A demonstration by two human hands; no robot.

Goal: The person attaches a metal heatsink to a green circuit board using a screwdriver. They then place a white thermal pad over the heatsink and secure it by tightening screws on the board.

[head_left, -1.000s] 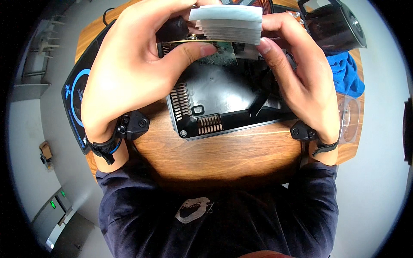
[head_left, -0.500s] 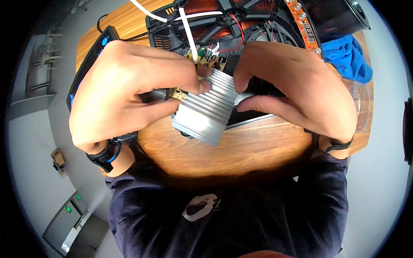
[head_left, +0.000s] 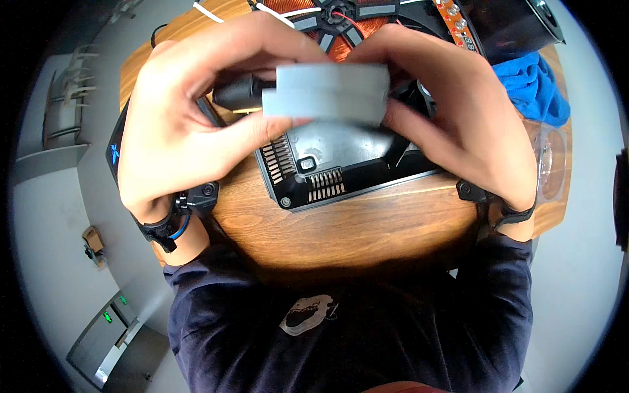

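From where I stand, the left hand [head_left: 173,124] pinches the silver heatsink [head_left: 331,92] at its nine o'clock end, thumb under, fingers curled over. The right hand [head_left: 472,118] grips its three o'clock end between thumb and fingers. The heatsink is blurred, so I can't fairly tell whether the dark round part [head_left: 236,93] inside the left hand is joined to it. It's held up over a black case [head_left: 377,180], whose vents show toward seven. Out from the heatsink, a copper coil [head_left: 373,31] lies at one, an orange board [head_left: 452,23] at two, a blue cloth [head_left: 534,88] at three, all about the wooden table [head_left: 347,236].
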